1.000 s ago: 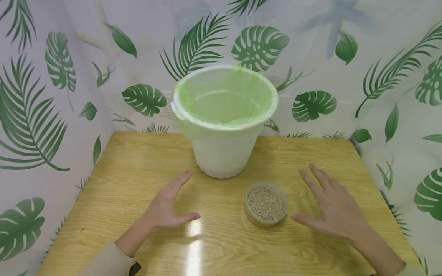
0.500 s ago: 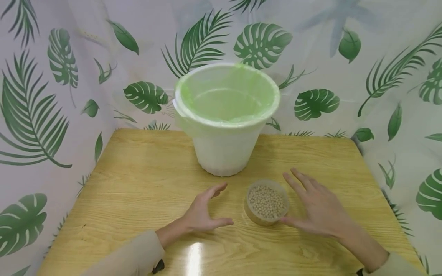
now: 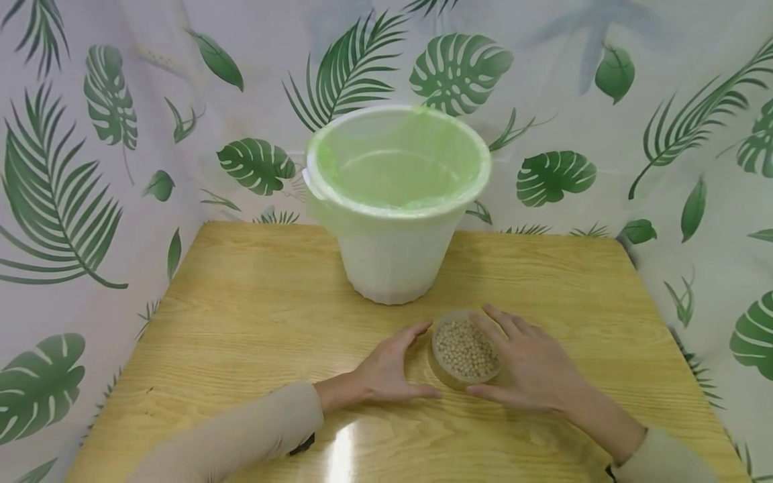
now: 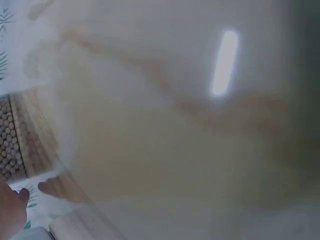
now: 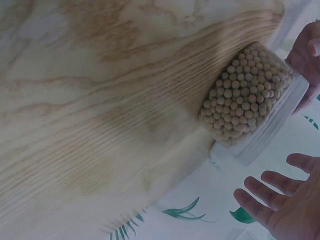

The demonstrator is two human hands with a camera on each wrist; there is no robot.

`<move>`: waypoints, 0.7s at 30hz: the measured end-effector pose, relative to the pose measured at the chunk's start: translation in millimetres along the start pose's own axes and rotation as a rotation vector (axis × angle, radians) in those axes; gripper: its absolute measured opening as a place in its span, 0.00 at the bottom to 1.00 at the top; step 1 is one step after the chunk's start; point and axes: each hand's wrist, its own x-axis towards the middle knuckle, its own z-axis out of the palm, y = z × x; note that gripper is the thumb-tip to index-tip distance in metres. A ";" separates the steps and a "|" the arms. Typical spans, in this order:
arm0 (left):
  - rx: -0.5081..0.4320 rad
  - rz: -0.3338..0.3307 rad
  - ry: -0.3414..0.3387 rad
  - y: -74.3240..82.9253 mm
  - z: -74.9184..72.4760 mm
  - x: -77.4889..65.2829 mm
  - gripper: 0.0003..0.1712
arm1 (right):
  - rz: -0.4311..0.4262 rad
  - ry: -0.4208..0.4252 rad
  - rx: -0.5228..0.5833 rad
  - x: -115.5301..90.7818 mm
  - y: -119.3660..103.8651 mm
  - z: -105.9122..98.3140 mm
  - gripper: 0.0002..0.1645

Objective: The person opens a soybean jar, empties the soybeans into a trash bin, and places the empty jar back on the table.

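Note:
A round clear tub (image 3: 443,376) filled with small round beige balls (image 3: 465,349) stands on the wooden table. In the right wrist view the balls (image 5: 245,92) show through the tub's wall. My left hand (image 3: 392,369) is at the tub's left side, thumb and fingers spread towards it with a small gap. On the other side, my right hand (image 3: 537,372) has its fingers extended by the right rim, covering part of it in the head view. From the right wrist its fingers (image 5: 272,192) look spread and apart from the tub.
A white bucket (image 3: 392,268) lined with a thin green bag (image 3: 398,178) stands behind the tub, near the table's back edge. Leaf-patterned sheeting (image 3: 260,80) surrounds the wooden table (image 3: 241,315) at the back and sides.
Both hands have closed in on the tub: the left moved far to the right, the right moved a little left. The tub and bucket stay in place on the table.

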 end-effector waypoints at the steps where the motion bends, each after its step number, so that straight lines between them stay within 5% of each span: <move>1: -0.007 0.001 -0.003 0.5 0.9 2.7 0.67 | -0.004 -0.001 0.006 1.3 -0.6 0.9 0.66; 7: -0.074 -0.018 -0.007 0.4 6.2 18.2 0.68 | -0.019 -0.020 0.015 8.8 -4.3 7.8 0.64; 21: -0.036 0.023 -0.065 -6.7 10.5 35.9 0.70 | -0.038 -0.024 -0.065 19.2 -0.8 20.6 0.63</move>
